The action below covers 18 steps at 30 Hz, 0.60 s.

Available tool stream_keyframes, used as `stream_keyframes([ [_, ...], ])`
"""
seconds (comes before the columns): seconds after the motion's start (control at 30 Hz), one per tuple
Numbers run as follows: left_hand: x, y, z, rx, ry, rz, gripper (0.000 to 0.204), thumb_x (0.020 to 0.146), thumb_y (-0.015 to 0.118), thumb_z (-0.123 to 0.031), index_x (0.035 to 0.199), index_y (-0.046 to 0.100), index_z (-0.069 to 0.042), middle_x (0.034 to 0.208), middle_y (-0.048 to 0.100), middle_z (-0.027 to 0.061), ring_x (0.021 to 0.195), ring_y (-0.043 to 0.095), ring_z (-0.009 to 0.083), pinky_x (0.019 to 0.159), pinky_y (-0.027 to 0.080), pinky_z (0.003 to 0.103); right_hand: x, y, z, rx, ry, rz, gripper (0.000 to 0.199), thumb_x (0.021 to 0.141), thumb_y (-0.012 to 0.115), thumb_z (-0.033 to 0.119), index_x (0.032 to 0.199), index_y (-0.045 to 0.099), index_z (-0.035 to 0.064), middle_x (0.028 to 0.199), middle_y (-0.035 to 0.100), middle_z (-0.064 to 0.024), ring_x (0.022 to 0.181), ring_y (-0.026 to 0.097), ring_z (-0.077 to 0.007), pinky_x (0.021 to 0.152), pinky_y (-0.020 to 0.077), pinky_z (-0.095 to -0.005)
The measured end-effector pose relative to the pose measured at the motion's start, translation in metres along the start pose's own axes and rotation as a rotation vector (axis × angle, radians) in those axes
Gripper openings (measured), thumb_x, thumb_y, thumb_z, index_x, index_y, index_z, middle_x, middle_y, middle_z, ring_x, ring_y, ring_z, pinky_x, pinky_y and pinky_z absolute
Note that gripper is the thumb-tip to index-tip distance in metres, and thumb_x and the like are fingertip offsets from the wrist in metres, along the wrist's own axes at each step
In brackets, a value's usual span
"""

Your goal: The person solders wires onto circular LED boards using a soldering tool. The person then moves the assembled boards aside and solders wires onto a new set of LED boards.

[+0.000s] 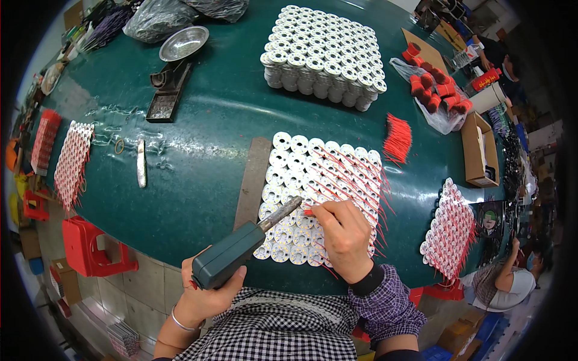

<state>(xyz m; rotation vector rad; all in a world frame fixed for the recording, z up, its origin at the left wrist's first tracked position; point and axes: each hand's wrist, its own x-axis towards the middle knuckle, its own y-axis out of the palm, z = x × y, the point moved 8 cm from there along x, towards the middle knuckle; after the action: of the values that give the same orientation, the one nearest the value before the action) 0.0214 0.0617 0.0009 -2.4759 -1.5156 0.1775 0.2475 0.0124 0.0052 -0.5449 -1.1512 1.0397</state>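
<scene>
Left hand grips the soldering gun — probably weighty, best held by its handle; right hand seemingly pinches light, bendy red wire — white discs beneath.

Head-worn fisheye view, downward over green table

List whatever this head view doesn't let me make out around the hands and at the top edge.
Head view:
- Left hand: some fingers hidden behind the green soldering gun.
- Soldering gun's tip: too small to tell whether it touches a board.
- Red piece at the right hand: small, partly finger-covered.
- White round circuit boards: some hidden beneath the right hand.
- Plastic bags: cut off above, contents concealed by the plastic.
</scene>
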Motion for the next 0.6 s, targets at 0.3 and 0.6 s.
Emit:
stream_keyframes([
  [0.3,0.004,0.004,-0.005,0.060,0.116,0.014,0.022,0.077,0.074,0.002,0.099,0.071,0.005,0.082,0.069,0.0078,0.064,0.063,0.0108,0.057,0.049,0.024,-0.005,0.000,-0.011,0.128,0.097,-0.092,0.021,0.074,0.069,-0.005,0.093,0.071,0.0031,0.085,0.063,-0.0072,0.075,0.060,-0.0237,0.065,0.0491,-0.0355],
  [0.6,0.004,0.008,0.001,-0.004,0.030,0.018,0.018,0.077,0.074,0.002,0.095,0.070,0.003,0.079,0.067,0.0070,0.062,0.060,0.0113,0.056,0.047,0.026,-0.005,0.002,-0.011,0.133,0.096,-0.064,0.023,0.073,0.068,-0.007,0.093,0.071,0.0029,0.085,0.062,-0.0067,0.074,0.060,-0.0239,0.064,0.0483,-0.0358],
])
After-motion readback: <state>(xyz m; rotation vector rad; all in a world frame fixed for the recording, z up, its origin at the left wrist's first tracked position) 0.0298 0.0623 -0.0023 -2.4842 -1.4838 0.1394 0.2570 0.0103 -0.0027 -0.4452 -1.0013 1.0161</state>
